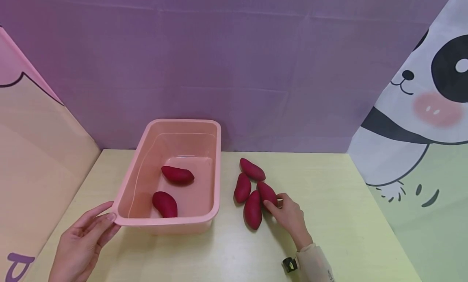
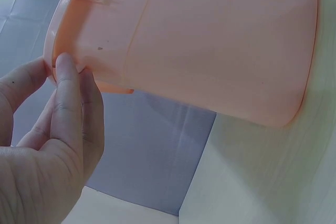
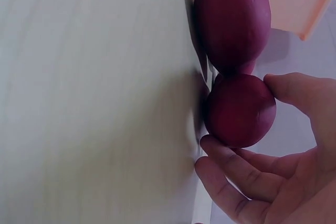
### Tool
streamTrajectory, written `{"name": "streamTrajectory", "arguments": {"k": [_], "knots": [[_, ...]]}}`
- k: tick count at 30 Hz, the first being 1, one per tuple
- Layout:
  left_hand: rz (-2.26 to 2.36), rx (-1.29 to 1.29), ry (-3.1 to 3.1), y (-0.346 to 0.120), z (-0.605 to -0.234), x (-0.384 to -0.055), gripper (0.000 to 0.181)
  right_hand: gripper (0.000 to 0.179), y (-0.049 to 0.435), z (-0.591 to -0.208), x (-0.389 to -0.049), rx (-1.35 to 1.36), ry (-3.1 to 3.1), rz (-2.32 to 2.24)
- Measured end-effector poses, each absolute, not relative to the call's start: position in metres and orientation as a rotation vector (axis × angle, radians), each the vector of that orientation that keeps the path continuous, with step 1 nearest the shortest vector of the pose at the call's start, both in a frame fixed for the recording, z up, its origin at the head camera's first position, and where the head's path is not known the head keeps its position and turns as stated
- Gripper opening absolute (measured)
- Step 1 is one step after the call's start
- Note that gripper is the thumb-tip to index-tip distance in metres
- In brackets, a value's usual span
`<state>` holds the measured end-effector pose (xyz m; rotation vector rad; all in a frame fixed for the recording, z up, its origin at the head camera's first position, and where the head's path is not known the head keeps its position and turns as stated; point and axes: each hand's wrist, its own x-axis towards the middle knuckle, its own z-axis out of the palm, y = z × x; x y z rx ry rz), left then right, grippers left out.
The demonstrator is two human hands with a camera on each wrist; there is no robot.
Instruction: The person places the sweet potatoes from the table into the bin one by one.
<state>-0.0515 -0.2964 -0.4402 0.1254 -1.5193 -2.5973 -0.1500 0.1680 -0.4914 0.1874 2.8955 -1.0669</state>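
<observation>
A pink plastic basin stands on the left part of the table. My left hand pinches its near left rim corner between thumb and fingers; the left wrist view shows the fingertips against the rim. Inside the basin lie two dark red sweet potatoes, one farther back and one nearer. To its right, several more sit close together on the table. My right hand holds the rightmost sweet potato, thumb on one side and fingers on the other. Another sweet potato is right beside it.
The other sweet potatoes of the group lie at the back, the left and the front. A purple cloth hangs behind the pale wooden table. Panda-printed cloth borders the right side.
</observation>
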Motion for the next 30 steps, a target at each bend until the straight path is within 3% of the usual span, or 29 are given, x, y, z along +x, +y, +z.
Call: {"name": "streamTrajectory", "arguments": {"k": [16, 30], "knots": [[-2.624, 0.083, -1.492, -0.297, -0.442, -0.052, 0.04, 0.048, 0.173, -0.484, -0.148, 0.142, 2.907, -1.159], [-2.615, 0.036, -1.496, -0.297, -0.445, -0.051, 0.04, 0.044, 0.17, -0.454, -0.156, -0.04, 2.933, -1.297]]}}
